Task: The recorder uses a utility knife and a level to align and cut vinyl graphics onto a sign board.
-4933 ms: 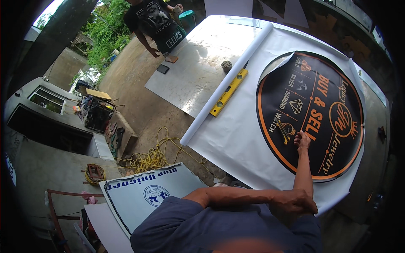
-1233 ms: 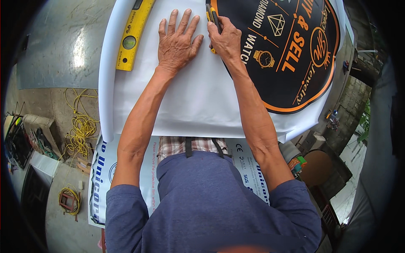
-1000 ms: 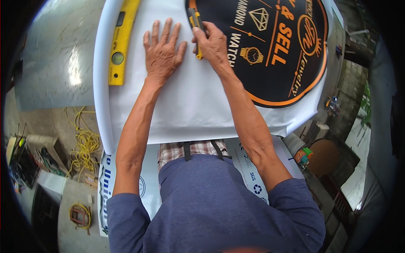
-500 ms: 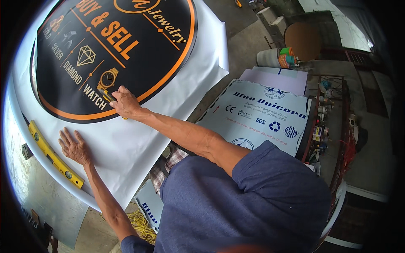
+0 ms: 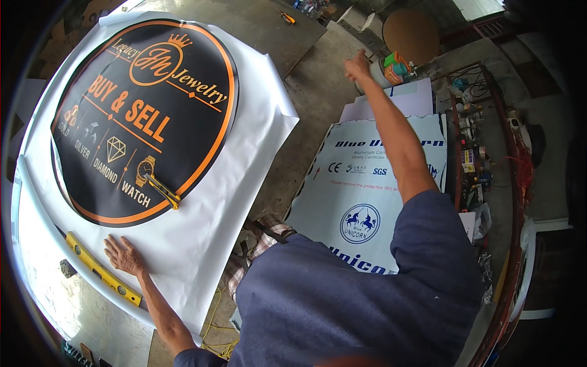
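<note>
My left hand [image 5: 125,255] lies flat with spread fingers on a white sheet [image 5: 202,244], near a yellow spirit level [image 5: 101,269]. On that sheet is a round black printed sign [image 5: 195,144] with an orange ring, lettering and a watch picture. A yellow utility knife [image 5: 166,194] rests by itself across the sign's lower edge, next to the watch picture. My right hand [image 5: 356,67] is stretched far forward, well off the sheet, beside a pale bucket [image 5: 378,79] with green and orange things on top. Its fingers look apart, and nothing shows in them.
Light-blue composite panels [image 5: 318,202] with dark blue print lie to the right of the sheet. Beyond them, a rack [image 5: 468,153] carries many small tools and bottles. Orange-handled pliers [image 5: 287,18] lie at the far side. Yellow cord [image 5: 217,342] coils on the floor below.
My right hand has let go of the utility knife on the sign and swung forward and right to the bucket. My left hand stays flat on the sheet. The view has shifted.
</note>
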Available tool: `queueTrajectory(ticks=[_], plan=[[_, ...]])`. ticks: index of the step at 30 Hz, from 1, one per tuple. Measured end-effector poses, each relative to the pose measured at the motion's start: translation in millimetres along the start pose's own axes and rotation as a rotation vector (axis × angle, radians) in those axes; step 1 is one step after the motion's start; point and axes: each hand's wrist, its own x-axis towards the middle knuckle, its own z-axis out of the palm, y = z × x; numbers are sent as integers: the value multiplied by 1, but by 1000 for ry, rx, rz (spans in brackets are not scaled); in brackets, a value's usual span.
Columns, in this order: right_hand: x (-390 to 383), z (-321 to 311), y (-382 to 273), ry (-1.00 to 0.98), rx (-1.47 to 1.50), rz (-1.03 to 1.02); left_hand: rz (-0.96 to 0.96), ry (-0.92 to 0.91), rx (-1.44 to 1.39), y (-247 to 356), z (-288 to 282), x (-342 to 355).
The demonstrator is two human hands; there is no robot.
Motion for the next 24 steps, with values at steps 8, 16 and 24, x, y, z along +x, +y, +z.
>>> queueTrajectory(ticks=[8,16,24], plan=[[11,-199,61,71,-319,86,-31,-1,-61,2,-2,-3],[-47,-215,55,143,-298,172,-25,4,-122,1,0,0],[-64,-214,59,99,-261,161,-40,-20,-177,2,-6,-6]])
